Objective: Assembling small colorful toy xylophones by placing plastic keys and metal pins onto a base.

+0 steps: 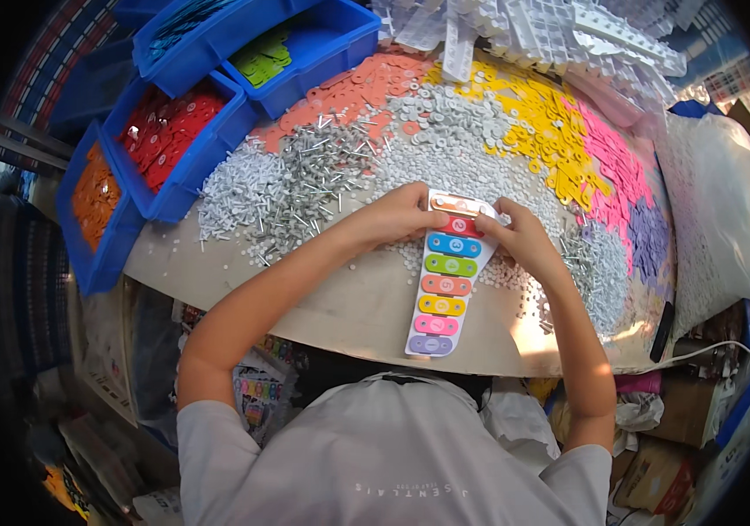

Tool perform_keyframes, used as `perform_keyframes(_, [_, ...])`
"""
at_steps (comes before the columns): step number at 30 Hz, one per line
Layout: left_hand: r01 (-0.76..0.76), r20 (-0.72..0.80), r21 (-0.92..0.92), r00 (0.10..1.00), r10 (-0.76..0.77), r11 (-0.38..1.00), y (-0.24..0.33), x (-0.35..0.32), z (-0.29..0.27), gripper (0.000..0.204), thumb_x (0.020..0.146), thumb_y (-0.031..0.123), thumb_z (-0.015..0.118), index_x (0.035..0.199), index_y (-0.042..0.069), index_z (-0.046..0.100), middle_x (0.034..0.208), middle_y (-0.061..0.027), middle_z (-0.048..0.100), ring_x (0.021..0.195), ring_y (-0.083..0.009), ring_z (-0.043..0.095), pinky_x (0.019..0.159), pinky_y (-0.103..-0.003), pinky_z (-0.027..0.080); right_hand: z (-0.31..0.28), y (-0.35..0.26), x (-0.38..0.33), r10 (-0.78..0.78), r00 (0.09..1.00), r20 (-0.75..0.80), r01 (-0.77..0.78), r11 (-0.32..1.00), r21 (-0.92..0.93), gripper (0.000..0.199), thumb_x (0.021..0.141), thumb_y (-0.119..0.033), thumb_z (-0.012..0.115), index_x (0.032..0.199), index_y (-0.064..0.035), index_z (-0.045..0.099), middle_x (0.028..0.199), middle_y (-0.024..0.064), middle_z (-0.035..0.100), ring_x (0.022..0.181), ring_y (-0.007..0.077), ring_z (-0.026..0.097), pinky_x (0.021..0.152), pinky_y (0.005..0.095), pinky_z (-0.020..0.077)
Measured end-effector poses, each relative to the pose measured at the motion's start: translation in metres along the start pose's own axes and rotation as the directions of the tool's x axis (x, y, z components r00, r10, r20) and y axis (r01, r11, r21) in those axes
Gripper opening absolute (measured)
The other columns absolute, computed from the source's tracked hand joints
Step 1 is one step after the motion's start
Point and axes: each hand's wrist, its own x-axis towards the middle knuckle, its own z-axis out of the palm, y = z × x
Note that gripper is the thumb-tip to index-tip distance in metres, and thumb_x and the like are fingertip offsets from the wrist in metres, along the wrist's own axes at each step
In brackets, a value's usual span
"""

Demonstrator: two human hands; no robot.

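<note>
A toy xylophone (449, 266) with a white base lies near the table's front edge. Its coloured bars run from orange at the wide far end to purple at the narrow near end. My left hand (403, 214) grips the far left corner, thumb across the end of the orange bar. On the opposite corner, my right hand (520, 230) has its fingers closed round the edge, thumb by the red bar. Small round fasteners show on several bars. Whether a tiny part sits under either thumb is hidden.
Blue bins (160, 206) of orange, red and green bars stand at left. Heaped around are metal pins (327, 162), white pins (239, 188), small white rings (445, 162), yellow bars (555, 145), pink bars (616, 162) and purple bars (648, 232). White xylophone bases (550, 39) pile up behind.
</note>
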Motion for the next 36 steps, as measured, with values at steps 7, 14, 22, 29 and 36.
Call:
perform_keyframes(7, [0.008, -0.056, 0.02, 0.998, -0.007, 1.0, 0.005, 0.002, 0.006, 0.029, 0.094, 0.022, 0.07, 0.107, 0.005, 0.051, 0.075, 0.0007, 0.055, 0.057, -0.0036, 0.047, 0.044, -0.021, 0.033, -0.004, -0.013, 0.0, -0.005, 1.0, 0.012, 0.007, 0.987, -0.161, 0.05, 0.089, -0.045, 0.074, 0.1, 0.0016, 0.06, 0.07, 0.0127, 0.064, 0.052, 0.0172, 0.059, 0.046, 0.0327, 0.0446])
perform_keyframes(14, [-0.062, -0.148, 0.098, 0.986, 0.076, 0.993, -0.003, 0.009, 0.009, 0.025, 0.091, 0.018, 0.072, 0.099, 0.004, 0.053, 0.072, -0.0004, 0.055, 0.056, -0.0064, 0.048, 0.045, -0.023, 0.036, 0.0, 0.004, 0.006, -0.176, 0.984, -0.036, 0.156, 0.935, -0.318, 0.051, 0.09, -0.045, 0.072, 0.098, 0.003, 0.059, 0.078, 0.0209, 0.066, 0.069, 0.0268, 0.064, 0.064, 0.0396, 0.0498])
perform_keyframes(22, [-0.297, -0.408, 0.423, 0.782, 0.472, 0.856, 0.0, -0.05, -0.015, 0.019, 0.091, 0.018, 0.07, 0.1, 0.003, 0.063, 0.077, -0.0095, 0.064, 0.07, -0.0171, 0.063, 0.064, -0.034, 0.049, -0.01, 0.022, -0.045, -0.222, 0.837, -0.499, 0.142, 0.971, -0.193, 0.023, 0.101, -0.024, 0.06, 0.104, -0.0019, 0.06, 0.065, 0.0013, 0.048, 0.058, 0.0102, 0.043, 0.053, 0.0287, 0.0372])
perform_keyframes(29, [0.04, -0.312, 0.945, 0.396, 0.864, 0.323, -0.01, -0.126, -0.107, 0.009, 0.082, 0.01, 0.074, 0.09, 0.006, 0.072, 0.09, -0.0055, 0.066, 0.09, -0.0253, 0.061, 0.082, -0.039, 0.043, -0.116, 0.182, -0.139, -0.439, 0.484, -0.757, -0.193, 0.791, -0.581, 0.022, 0.099, -0.009, 0.056, 0.118, -0.0003, 0.063, 0.108, 0.0156, 0.064, 0.1, 0.0295, 0.06, 0.088, 0.0389, 0.0468])
perform_keyframes(36, [0.1, -0.287, 0.957, 0.467, 0.836, 0.272, -0.031, -0.112, -0.115, 0.01, 0.079, 0.011, 0.076, 0.089, 0.009, 0.075, 0.091, -0.0037, 0.062, 0.094, -0.0236, 0.057, 0.085, -0.038, 0.039, -0.128, 0.288, -0.145, -0.348, 0.53, -0.773, -0.156, 0.856, -0.493, 0.033, 0.098, -0.007, 0.054, 0.129, -0.0003, 0.061, 0.119, 0.0184, 0.064, 0.109, 0.0303, 0.061, 0.094, 0.0392, 0.0476])
